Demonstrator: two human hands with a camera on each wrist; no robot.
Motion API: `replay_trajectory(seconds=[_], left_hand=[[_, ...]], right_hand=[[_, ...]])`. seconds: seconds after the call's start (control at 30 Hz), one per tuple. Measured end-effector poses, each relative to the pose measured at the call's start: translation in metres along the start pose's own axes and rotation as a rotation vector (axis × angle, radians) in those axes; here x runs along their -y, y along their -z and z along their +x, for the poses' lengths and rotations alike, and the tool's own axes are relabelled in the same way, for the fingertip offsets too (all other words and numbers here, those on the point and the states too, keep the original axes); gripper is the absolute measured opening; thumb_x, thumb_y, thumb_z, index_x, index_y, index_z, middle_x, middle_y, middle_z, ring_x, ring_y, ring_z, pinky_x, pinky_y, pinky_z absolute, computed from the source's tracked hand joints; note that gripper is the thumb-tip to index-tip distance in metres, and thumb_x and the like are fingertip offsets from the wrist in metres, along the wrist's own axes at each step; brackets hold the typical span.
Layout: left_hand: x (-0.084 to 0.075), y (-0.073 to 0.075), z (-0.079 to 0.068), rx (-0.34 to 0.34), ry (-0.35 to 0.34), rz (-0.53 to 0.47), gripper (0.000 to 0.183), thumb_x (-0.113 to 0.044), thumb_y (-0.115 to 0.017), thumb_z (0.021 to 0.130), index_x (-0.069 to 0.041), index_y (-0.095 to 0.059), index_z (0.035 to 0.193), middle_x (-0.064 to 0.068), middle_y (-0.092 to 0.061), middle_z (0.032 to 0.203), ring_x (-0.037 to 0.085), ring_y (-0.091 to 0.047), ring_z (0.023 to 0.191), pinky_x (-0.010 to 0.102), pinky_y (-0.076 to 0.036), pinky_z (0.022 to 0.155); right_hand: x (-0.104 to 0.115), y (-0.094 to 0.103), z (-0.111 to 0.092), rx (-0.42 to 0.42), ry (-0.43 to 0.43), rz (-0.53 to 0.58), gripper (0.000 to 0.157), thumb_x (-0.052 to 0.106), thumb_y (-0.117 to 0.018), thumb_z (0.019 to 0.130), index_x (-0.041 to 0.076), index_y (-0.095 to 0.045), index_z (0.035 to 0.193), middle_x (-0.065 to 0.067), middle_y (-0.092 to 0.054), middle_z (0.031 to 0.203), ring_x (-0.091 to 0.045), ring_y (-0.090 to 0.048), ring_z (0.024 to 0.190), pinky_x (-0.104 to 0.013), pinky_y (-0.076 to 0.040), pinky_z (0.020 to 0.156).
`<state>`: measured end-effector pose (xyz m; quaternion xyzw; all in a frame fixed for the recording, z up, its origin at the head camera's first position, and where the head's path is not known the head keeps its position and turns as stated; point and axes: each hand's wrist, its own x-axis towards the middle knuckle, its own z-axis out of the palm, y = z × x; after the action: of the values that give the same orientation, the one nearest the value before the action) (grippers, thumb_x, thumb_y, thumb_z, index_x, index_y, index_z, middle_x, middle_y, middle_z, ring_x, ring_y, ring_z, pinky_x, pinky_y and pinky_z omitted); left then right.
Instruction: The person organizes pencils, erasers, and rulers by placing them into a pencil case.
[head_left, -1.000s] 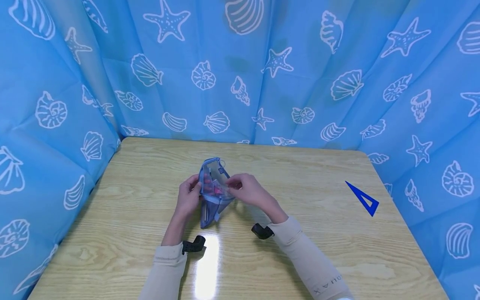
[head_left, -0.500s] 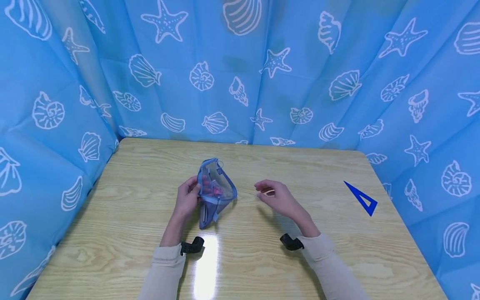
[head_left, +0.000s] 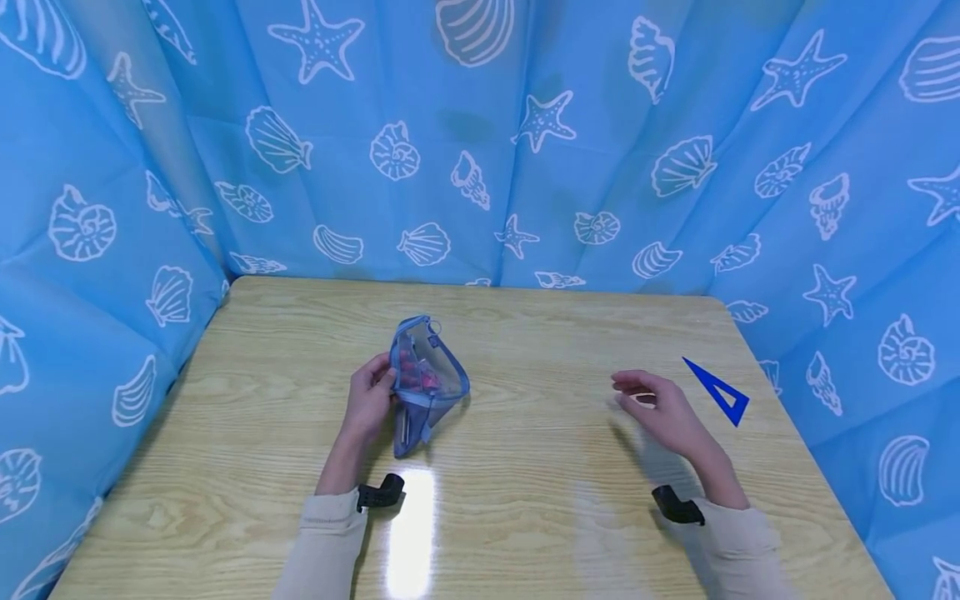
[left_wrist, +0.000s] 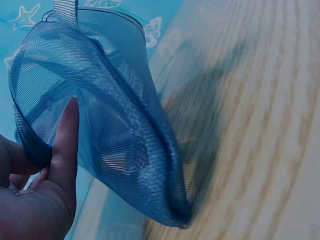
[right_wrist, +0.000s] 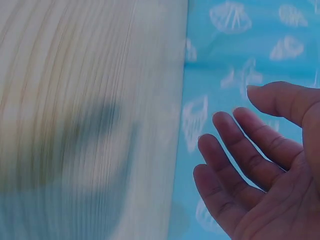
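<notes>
A blue mesh zip pouch (head_left: 431, 408) stands tilted on the table left of centre, its mouth gaping upward. My left hand (head_left: 371, 392) grips its left rim, the thumb outside the mesh, as the left wrist view shows with the pouch (left_wrist: 125, 130) and the thumb (left_wrist: 65, 135). A small pink item (head_left: 429, 379) shows inside the pouch. My right hand (head_left: 660, 410) hovers over the right side of the table, holding nothing; in the right wrist view its fingers (right_wrist: 240, 150) are loosely bent and apart. Just right of that hand lies a blue triangle ruler (head_left: 722, 392).
The light wood table (head_left: 525, 500) has its far edge against a blue curtain (head_left: 480, 125) printed with white shells and starfish. The curtain also hangs along both sides. A black wrist camera (head_left: 678, 506) sits on the right forearm, another on the left.
My right hand has come away from the pouch's mouth and moved right, close to the triangle ruler. The left hand keeps its hold on the pouch, which stays in place.
</notes>
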<state>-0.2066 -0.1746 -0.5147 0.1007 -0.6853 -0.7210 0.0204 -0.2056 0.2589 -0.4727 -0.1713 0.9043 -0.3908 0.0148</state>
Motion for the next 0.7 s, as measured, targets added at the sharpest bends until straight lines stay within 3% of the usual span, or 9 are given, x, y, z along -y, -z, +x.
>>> replay_trajectory(seconds=[0.13,0.27,0.43,0.53,0.63,0.7], left_hand=[[0.000,0.001,-0.001,0.000,0.017,0.010,0.033,-0.002,-0.040,0.107,0.004,-0.057,0.135,0.019,-0.063,0.118,0.010,-0.061,0.085,0.021,-0.050,0.067],[0.001,0.000,0.000,0.005,0.032,0.019,0.034,-0.002,-0.040,0.107,0.004,-0.057,0.136,0.018,-0.063,0.118,0.010,-0.061,0.086,0.021,-0.050,0.067],[0.001,-0.001,0.001,0.016,0.040,0.018,0.034,-0.002,-0.040,0.107,0.003,-0.056,0.137,0.019,-0.062,0.118,0.012,-0.059,0.086,0.021,-0.049,0.067],[0.003,-0.001,0.001,0.018,0.049,-0.005,0.033,-0.002,-0.040,0.107,0.003,-0.057,0.136,0.016,-0.064,0.113,0.011,-0.060,0.084,0.021,-0.049,0.065],[0.008,0.000,0.003,0.021,0.050,-0.039,0.033,-0.001,-0.040,0.107,0.004,-0.057,0.135,0.011,-0.066,0.107,0.010,-0.063,0.083,0.020,-0.050,0.064],[0.010,0.000,0.004,0.024,0.051,-0.066,0.032,0.000,-0.040,0.107,0.005,-0.056,0.134,0.009,-0.067,0.104,0.009,-0.065,0.082,0.020,-0.051,0.063]], right_hand=[[-0.026,0.024,-0.014,-0.030,-0.037,-0.044,0.035,0.013,-0.059,0.103,-0.004,-0.059,0.134,-0.022,-0.068,0.122,-0.012,-0.064,0.105,-0.015,-0.051,0.086],[-0.050,0.042,-0.026,-0.064,-0.062,-0.046,0.036,0.013,-0.059,0.104,-0.006,-0.058,0.135,-0.025,-0.067,0.122,0.012,-0.054,0.100,-0.006,-0.046,0.083],[-0.072,0.060,-0.030,-0.121,-0.090,-0.069,0.036,0.009,-0.059,0.103,-0.010,-0.057,0.133,-0.031,-0.064,0.122,0.020,-0.048,0.095,-0.003,-0.043,0.079],[-0.083,0.069,-0.030,-0.165,-0.148,-0.114,0.036,0.009,-0.061,0.101,-0.010,-0.058,0.131,-0.033,-0.062,0.122,0.004,-0.057,0.098,-0.004,-0.043,0.074],[-0.094,0.077,-0.028,-0.208,-0.257,-0.156,0.038,0.011,-0.062,0.100,-0.012,-0.058,0.131,-0.036,-0.060,0.122,-0.026,-0.063,0.102,-0.009,-0.045,0.067],[-0.101,0.081,-0.027,-0.216,-0.339,-0.181,0.042,0.013,-0.060,0.101,-0.013,-0.055,0.132,-0.038,-0.058,0.124,-0.047,-0.059,0.106,-0.017,-0.050,0.066]])
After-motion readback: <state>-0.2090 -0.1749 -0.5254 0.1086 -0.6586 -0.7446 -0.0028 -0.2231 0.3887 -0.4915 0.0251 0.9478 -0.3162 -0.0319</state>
